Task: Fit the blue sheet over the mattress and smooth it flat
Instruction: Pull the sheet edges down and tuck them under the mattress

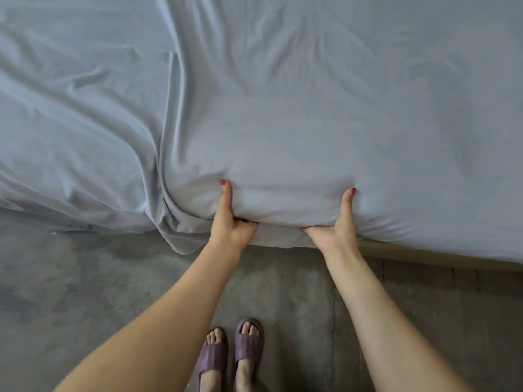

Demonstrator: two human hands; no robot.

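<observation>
At mattress edge, blue sheet [283,123] gripped — left hand [230,222], right hand [336,226]

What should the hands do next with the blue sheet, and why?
Probably pull the gripped edge down and tuck it under the mattress side. Both the left hand and right hand pinch the blue sheet at the bed's edge, thumbs on top, fingers curled under. Beside the left hand a loose fold hangs toward the floor, and wrinkles remain.

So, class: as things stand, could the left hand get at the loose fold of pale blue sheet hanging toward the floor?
Probably yes: the fold hangs beside the left hand, nothing between.
</observation>
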